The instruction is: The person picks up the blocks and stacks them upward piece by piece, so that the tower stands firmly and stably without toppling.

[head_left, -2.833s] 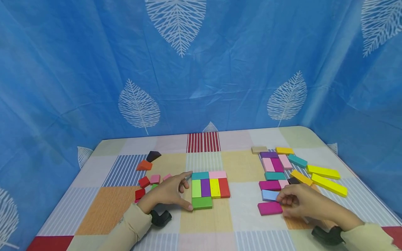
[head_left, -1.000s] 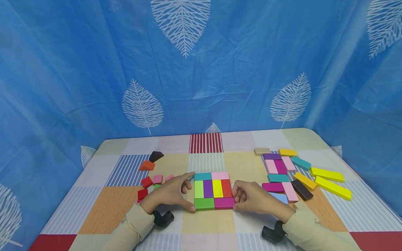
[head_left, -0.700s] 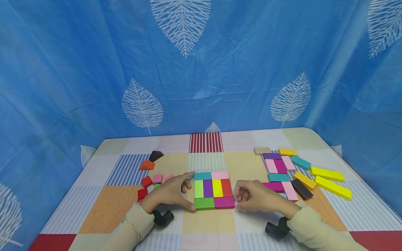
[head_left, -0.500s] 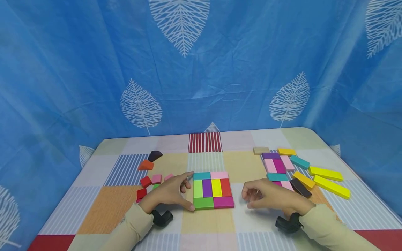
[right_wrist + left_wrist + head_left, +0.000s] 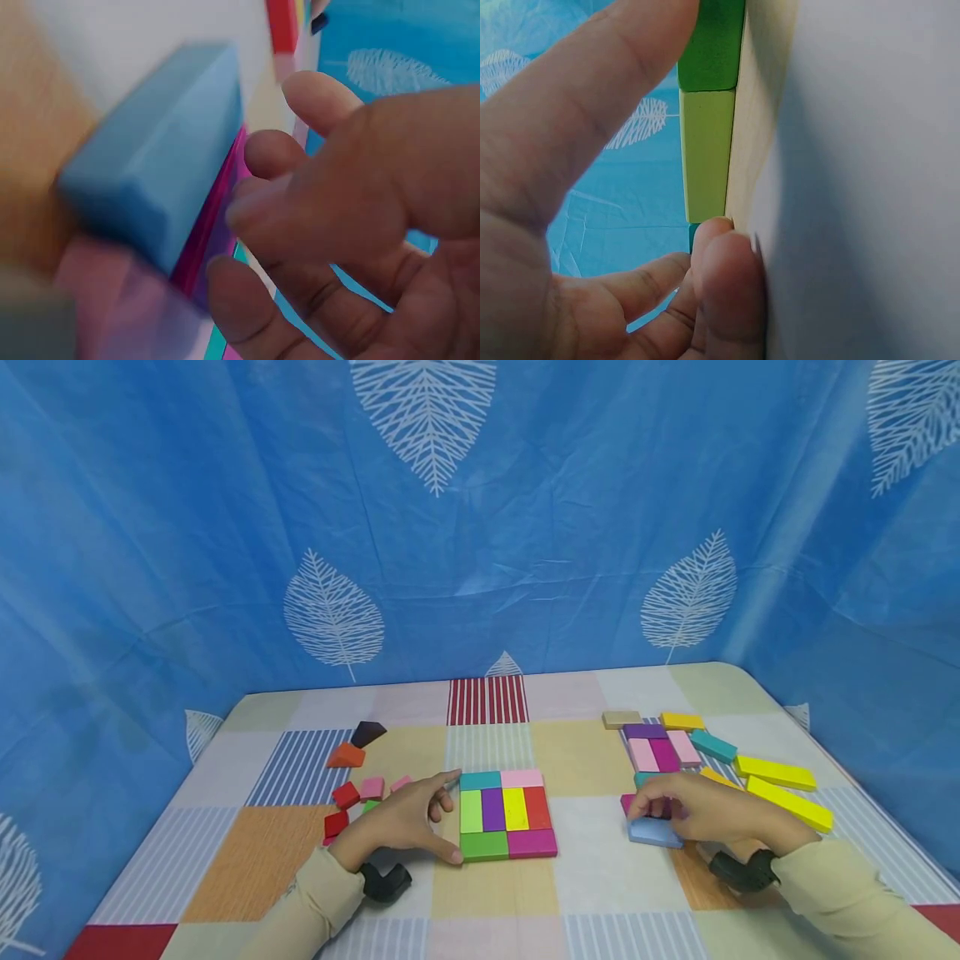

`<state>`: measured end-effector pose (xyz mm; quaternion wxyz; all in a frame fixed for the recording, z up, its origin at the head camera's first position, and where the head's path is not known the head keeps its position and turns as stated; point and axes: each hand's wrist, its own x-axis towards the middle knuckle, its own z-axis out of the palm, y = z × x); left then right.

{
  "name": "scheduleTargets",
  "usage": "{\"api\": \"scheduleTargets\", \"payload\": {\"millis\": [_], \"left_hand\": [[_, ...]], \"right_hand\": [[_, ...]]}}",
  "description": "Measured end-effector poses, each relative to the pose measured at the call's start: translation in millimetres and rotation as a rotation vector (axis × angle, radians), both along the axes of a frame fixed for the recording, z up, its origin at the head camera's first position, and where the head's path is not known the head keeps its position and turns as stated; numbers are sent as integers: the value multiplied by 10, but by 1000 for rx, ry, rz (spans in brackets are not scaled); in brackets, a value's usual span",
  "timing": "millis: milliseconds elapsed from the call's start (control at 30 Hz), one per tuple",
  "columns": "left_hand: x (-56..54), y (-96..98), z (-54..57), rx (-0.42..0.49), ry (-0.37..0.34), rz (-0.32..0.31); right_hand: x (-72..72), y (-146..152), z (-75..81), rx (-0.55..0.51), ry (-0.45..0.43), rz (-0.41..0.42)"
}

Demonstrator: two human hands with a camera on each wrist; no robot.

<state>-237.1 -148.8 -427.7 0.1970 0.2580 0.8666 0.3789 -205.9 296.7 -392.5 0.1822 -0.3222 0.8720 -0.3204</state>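
Since half a second ago, your right hand (image 5: pixel 708 810) has moved away to the right, from beside the flat rectangle (image 5: pixel 492 810) to the light blue block (image 5: pixel 655 833); your left hand (image 5: pixel 405 817) has kept its place. Left: thumb and index spread wide along the rectangle's left edge, thumb at the near corner. Right: fingers (image 5: pixel 240 304) loosely curled just beside the light blue block, no grip visible; you cannot tell whether they touch it. The step in hand appears to be fetching this block; the next move probably calls for your thumb and a finger on opposite edges, clear of the magenta block (image 5: pixel 626 802) beyond it.

Count, rectangle: eight blocks (far row two, middle four, near two). Left group: one dark wedge (image 5: pixel 367 733), one orange wedge (image 5: pixel 347 755), two pink blocks (image 5: pixel 372 788), one green block (image 5: pixel 371 806) partly hidden, at least two red blocks (image 5: pixel 345 795). Right group, as visible: one light blue, one beige, one purple; two each of pink, teal, magenta, amber and long yellow. Your right hand may hide others.
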Motion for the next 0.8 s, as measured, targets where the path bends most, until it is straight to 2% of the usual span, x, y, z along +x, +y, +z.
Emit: {"api": "scheduleTargets", "payload": {"millis": [167, 333, 433, 500, 667, 800], "left_hand": [[7, -2, 2, 0, -3, 0], [11, 3, -2, -1, 1, -1], [7, 5, -4, 0, 5, -2], [3, 3, -3, 2, 4, -1], [-3, 0, -9, 1, 2, 1], [3, 2, -11, 3, -7, -2]], "right_hand": [[-7, 62, -12, 75, 56, 32], [12, -26, 6, 242, 4, -35], [13, -98, 30, 299, -22, -70], [14, -131, 41, 298, -15, -63], [22, -208, 34, 214, 23, -10], [25, -310, 2, 184, 31, -31]]}}
